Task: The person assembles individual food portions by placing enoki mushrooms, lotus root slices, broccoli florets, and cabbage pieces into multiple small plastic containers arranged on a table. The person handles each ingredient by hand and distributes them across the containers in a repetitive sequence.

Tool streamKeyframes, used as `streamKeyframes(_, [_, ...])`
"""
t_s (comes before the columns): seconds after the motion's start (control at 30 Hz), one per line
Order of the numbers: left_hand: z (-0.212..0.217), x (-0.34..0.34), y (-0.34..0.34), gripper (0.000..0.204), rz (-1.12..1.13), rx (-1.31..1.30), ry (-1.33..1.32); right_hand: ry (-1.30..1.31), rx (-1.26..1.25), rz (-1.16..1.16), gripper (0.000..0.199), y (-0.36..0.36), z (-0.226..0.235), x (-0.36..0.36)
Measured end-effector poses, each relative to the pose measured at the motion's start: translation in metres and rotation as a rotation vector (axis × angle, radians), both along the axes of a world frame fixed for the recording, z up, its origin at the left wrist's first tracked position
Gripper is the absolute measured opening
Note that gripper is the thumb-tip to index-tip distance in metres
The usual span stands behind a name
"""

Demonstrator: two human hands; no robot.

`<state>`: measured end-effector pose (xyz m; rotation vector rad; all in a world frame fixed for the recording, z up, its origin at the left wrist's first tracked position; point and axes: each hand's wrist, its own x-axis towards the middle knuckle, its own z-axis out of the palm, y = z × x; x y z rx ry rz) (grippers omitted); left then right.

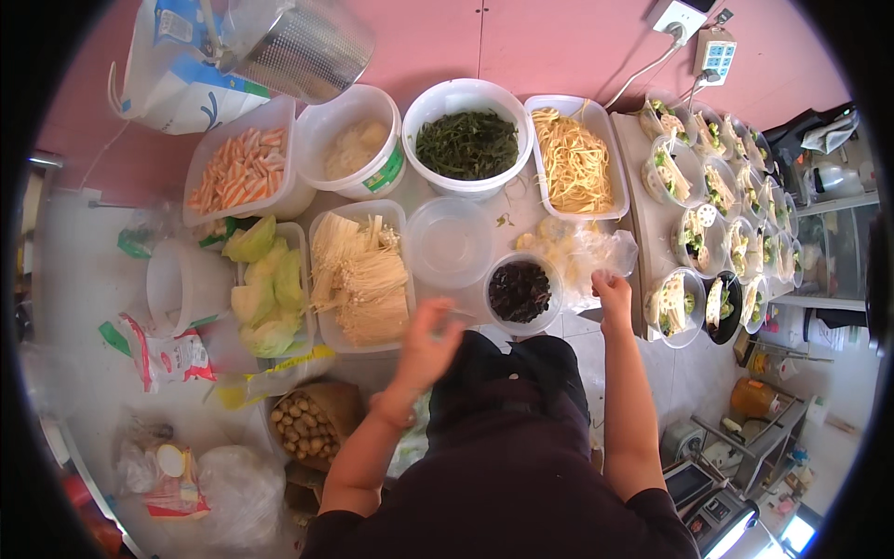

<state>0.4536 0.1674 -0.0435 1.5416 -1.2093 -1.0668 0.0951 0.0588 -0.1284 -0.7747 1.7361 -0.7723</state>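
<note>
My right hand (612,296) is closed, its fingertips on the edge of a clear plastic bag (605,253) with pale yellow pieces in it. My left hand (430,343), smeared by motion, hovers by the right edge of a tub of enoki mushrooms (361,275); whether it holds anything does not show. Between my hands stands a round tub of dark wood-ear-like pieces (520,291). Behind that, an empty clear round bowl (451,240) sits on the table. Farther back are a white bucket of dark green strips (467,142) and a tub of yellow noodle-like strips (573,160).
To the right, filled clear bowls (672,306) crowd a side table. At left are a tub of crab sticks (244,170), a bucket of pale slices (352,149) and cabbage leaves (265,289). A sack of small potatoes (305,429) stands low. A perforated metal strainer (307,51) is at the back.
</note>
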Motion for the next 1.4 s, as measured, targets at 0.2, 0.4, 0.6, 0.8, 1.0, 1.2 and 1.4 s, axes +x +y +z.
streamKeyframes(0.2, [-0.035, -0.068, -0.024, 0.036, -0.727, -0.418, -0.696, 0.245, -0.568, 0.377, 0.03, -0.021, 0.06, 0.045])
streamKeyframes(0.4, [-0.008, -0.127, -0.066, 0.066, -0.09, -0.163, -0.029, 0.163, -0.657, 1.121, 0.026, 0.008, 0.118, 0.069])
streamKeyframes(0.6, [-0.012, -0.146, -0.112, 0.013, 0.079, -0.107, 0.161, 0.376, -0.427, 0.604, 0.023, -0.007, 0.059, 0.011])
streamKeyframes(0.8, [0.036, -0.188, -0.115, 0.008, -0.035, -0.263, 0.194, 0.494, -0.573, 0.772, 0.025, -0.054, -0.002, 0.038])
streamKeyframes(1.0, [0.054, -0.208, -0.113, 0.008, -0.104, -0.379, 0.1, 0.545, -0.595, 0.826, 0.026, -0.044, 0.008, 0.045])
streamKeyframes(1.2, [0.043, -0.203, -0.093, 0.01, -0.096, -0.25, 0.173, 0.59, -0.579, 0.904, 0.026, -0.041, 0.008, 0.057])
streamKeyframes(1.4, [0.039, -0.194, -0.095, 0.009, -0.039, -0.209, 0.163, 0.613, -0.582, 0.927, 0.026, -0.05, 0.009, 0.059])
